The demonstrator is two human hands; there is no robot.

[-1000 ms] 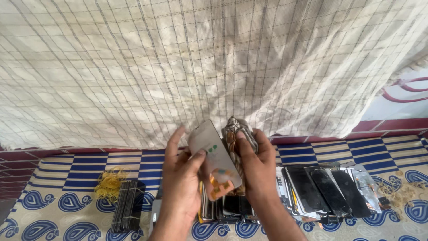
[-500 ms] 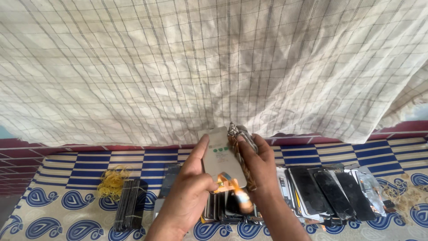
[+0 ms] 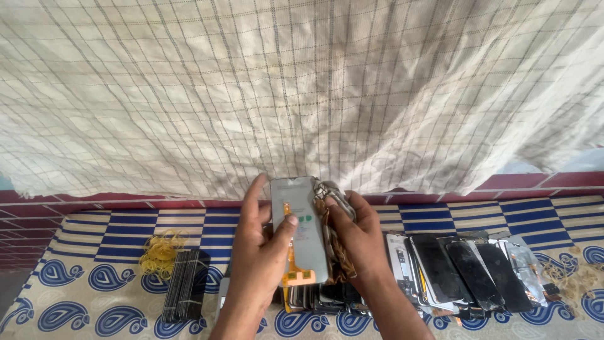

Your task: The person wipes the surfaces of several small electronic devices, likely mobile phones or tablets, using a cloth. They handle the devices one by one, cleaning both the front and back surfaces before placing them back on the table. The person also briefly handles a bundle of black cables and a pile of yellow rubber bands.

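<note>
The fingers point(image 3: 284, 228) of the left hand point(image 3: 258, 252) are curled around a phone screen panel point(image 3: 299, 230), the thumb pressed across its grey back and the other fingers gripping the left edge. The fingers point(image 3: 336, 217) of the right hand point(image 3: 358, 242) pinch the panel's right edge and at the same time clasp a bundle of flat parts point(image 3: 330, 201) behind it. The panel is held upright in the air between both hands, above the row of screens on the cloth below. It is a thin rectangle with rounded corners, its back pale grey and slightly glossy, with two small green marks near the middle and an orange flex ribbon point(image 3: 296, 274) that runs down the centre and hangs folded past the bottom edge. Beneath the hands, a pile of dark phone screens point(image 3: 321, 299) stands on edge. To the right, more black screens point(image 3: 459, 271) lie overlapping in a row. To the left, a banded stack of dark panels point(image 3: 185, 286) rests beside a heap of yellow rubber bands point(image 3: 160, 249). All lie on a blue-and-cream patterned cloth point(image 3: 82, 296), and a checked cream sheet point(image 3: 302, 88) hangs behind.
</note>
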